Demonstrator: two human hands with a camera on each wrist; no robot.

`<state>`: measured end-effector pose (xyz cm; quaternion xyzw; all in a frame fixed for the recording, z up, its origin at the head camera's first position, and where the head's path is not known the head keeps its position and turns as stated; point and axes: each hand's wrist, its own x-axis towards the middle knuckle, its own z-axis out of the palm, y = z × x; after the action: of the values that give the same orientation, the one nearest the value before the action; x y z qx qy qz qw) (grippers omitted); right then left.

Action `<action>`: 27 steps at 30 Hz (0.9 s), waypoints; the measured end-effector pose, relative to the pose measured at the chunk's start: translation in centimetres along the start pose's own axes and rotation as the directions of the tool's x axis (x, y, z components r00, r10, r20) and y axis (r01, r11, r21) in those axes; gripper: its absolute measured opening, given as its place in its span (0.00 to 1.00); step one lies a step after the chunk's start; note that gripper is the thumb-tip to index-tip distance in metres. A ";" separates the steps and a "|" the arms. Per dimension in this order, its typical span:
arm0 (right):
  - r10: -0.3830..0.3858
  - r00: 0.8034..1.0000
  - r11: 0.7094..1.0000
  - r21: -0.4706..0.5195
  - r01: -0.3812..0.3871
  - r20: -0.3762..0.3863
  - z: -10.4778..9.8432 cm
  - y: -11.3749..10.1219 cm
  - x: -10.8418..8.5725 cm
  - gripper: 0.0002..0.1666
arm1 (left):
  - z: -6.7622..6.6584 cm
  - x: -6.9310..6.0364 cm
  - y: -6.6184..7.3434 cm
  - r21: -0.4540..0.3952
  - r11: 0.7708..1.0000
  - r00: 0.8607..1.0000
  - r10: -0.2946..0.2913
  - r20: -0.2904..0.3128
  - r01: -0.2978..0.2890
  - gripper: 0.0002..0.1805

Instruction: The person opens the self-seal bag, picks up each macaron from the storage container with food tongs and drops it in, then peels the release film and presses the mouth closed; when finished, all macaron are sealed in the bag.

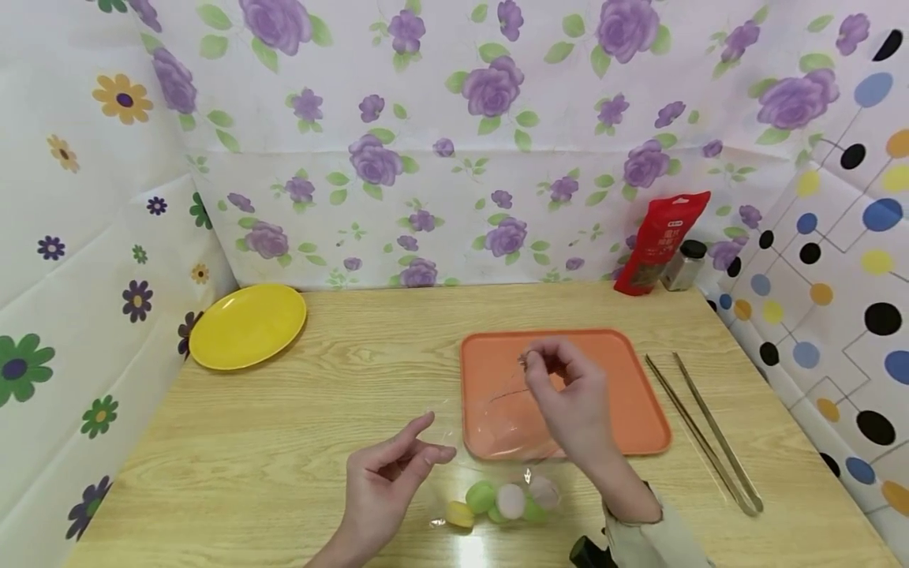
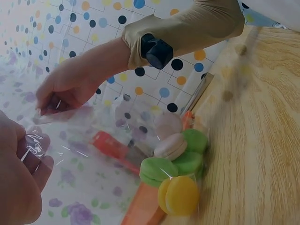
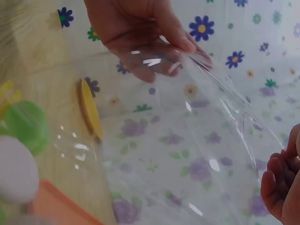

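Note:
A clear plastic bag (image 3: 206, 122) stretches between my two hands. Toy-like macarons (image 1: 481, 497) in green, pale pink and yellow sit at its bottom, low over or on the table; a green one (image 2: 157, 171) and a yellow one (image 2: 179, 196) show closely in the left wrist view. My right hand (image 1: 574, 398) pinches the bag's upper edge between thumb and fingers, above the orange tray (image 1: 648, 442). On the other side, my left hand (image 1: 383, 481) holds the bag's film between thumb and fingers; film shows at its fingertips (image 2: 44, 171).
A yellow plate (image 1: 247, 327) lies at the back left. Long metal tongs (image 1: 710, 438) rest right of the tray. A red pouch (image 1: 660, 244) and a black-capped jar (image 1: 685, 267) stand at the back right, near the flowered cloth wall (image 1: 440, 213).

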<state>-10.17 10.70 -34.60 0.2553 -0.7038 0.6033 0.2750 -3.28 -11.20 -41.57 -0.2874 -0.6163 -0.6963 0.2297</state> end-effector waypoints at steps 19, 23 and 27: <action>0.460 0.811 0.882 0.289 -0.372 -0.362 -11.4 2.4 1.7 0.10 | -0.2 0.1 -0.4 -0.018 1.000 1.000 0.002 -0.006 -0.002 0.25; 0.478 0.768 0.872 0.337 -0.356 -0.427 -14.1 3.0 1.9 0.09 | -0.2 0.1 -0.3 -0.020 1.000 1.000 -0.004 -0.007 0.004 0.24; 0.501 0.708 0.859 0.382 -0.340 -0.498 -16.5 3.2 2.0 0.07 | -0.2 0.2 -0.3 -0.023 1.000 1.000 0.008 -0.005 -0.008 0.23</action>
<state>-12.53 27.39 -33.54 -0.0763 -0.5384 0.7860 0.2941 -3.72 -11.36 -41.66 -0.2906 -0.6066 -0.7031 0.2307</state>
